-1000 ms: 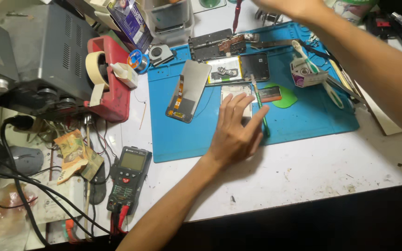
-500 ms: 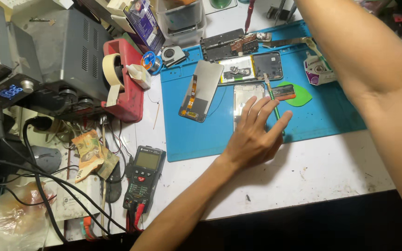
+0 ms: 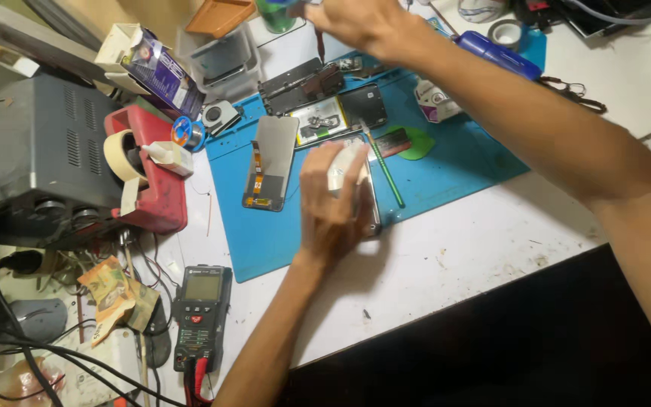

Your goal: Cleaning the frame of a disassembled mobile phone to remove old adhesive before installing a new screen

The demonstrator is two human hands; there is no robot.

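My left hand presses a white wad against a silver phone body lying on the blue work mat. My fingers curl over the wad. My right hand reaches across the mat to the far edge of the bench, beside a green bottle. Its fingers are bunched, and the frame edge hides whatever is in them. Left of my left hand lies a detached phone screen with an orange flex cable. Opened phone parts sit behind it.
A thin green-tipped tool and a green pick lie on the mat. At left stand a red tape dispenser, a grey bench unit, a multimeter, banknotes and cables. A blue-handled tool lies at the back right.
My left hand lay flat with spread fingers on the phone body; now it curls around a white wad there. My right arm still reaches to the back; the view has shifted.
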